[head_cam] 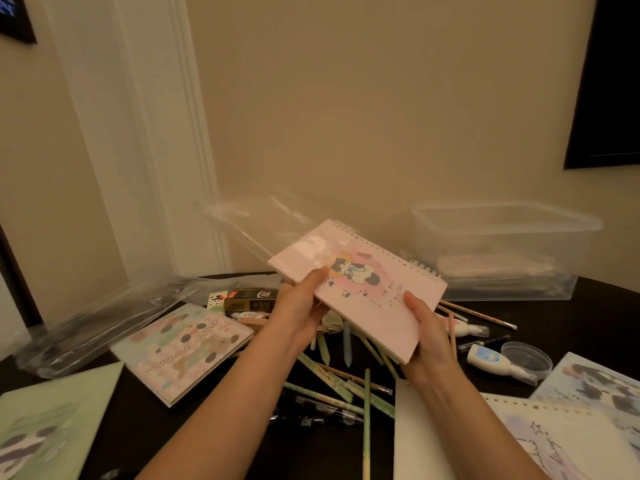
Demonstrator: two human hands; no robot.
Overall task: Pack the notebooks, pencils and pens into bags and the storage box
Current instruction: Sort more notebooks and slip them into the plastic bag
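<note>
A pink spiral notebook [367,289] with a cartoon dog on its cover is held above the dark table. My left hand [299,310] grips its near-left edge and my right hand [427,336] grips its near-right corner. The notebook's far end sits inside the mouth of a clear plastic bag [256,223], which hangs in the air behind it. A clear storage box [502,251] stands at the back right. Under my hands lies a pile of pencils and pens [346,386].
A pastel dotted notebook [183,351] lies left of the pile, a green one [48,424] at the near left, and blue-white ones [568,427] at the near right. More clear bags [93,323] lie at the left. Correction tapes [495,363], a small round lid [526,356] and a dark pencil carton [249,301] are scattered around.
</note>
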